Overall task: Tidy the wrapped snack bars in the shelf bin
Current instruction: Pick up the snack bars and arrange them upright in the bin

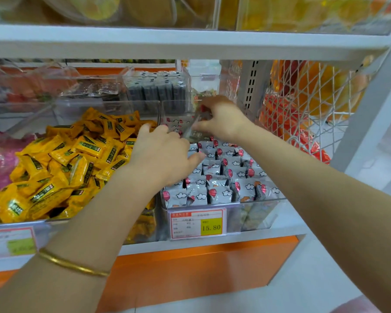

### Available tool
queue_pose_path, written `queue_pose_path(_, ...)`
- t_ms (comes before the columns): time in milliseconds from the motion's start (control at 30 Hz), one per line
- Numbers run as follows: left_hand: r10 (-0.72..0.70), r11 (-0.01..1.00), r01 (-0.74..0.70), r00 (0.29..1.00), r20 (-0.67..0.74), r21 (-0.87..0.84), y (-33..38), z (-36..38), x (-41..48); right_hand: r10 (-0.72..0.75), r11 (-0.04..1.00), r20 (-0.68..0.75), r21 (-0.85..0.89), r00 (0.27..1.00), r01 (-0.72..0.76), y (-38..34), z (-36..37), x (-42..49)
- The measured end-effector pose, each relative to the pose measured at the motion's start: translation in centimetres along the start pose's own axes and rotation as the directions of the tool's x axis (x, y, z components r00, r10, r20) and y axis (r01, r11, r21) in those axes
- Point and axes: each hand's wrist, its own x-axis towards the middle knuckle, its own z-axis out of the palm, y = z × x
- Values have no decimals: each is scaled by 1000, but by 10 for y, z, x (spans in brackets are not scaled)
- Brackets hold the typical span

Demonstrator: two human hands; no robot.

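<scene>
Yellow and red, the price label (198, 223) is hanging on the clear front wall of the shelf bin (253, 211), nearest to you. Inside this bin the wrapped snack bars (221, 177), grey with clouds and red balloons, are standing on edge in close rows, probably so that every face is showing. Your left hand (163, 154) is lying on the bars at the left side, with the thumb stretching to the right and the fingers bending down. I cannot tell whether they are gripping something, but I judge the hand is steadying the rows. Farther in, your right hand (221, 118) is pinching one tilted bar (193, 129) between thumb and fingers above the rear of the bin, I think to stand it in line there. In the neighbour bin (42, 225) at the left, yellow wrapped snacks (77, 159) are lying in a loose heap. Behind, a clear box (133, 107) is holding dark packets (158, 91) upright.
</scene>
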Motion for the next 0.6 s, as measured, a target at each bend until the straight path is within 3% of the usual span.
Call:
queue_pose_path(100,-89,990,68,981,-174,-121,3,4,-12,-106,978,57,-173,993,115,-4,13,9)
queue_pose_path(167,-141,970,81,956,-258,-230,6,9,-21,-99,978,56,-176,993,108,-2,18,10)
queue_pose_path(233,-168,942,70,945,-280,-328,5,13,-26,-81,978,71,-184,994,93,1,21,9)
queue_pose_path(367,-199,887,57,943,-268,-457,2,16,-28,-118,879,217,-432,969,204,7,27,3)
queue_pose_path(467,-230,837,45,933,-276,-545,4,17,-29,-137,913,132,-367,982,177,4,20,6)
queue_pose_path(533,-251,800,36,927,-279,-598,4,17,-30,-59,968,15,-245,998,61,0,12,18)
queue_pose_path(600,-258,783,28,924,-283,-622,4,18,-30,3,968,-2,-251,1000,-4,-2,9,31)
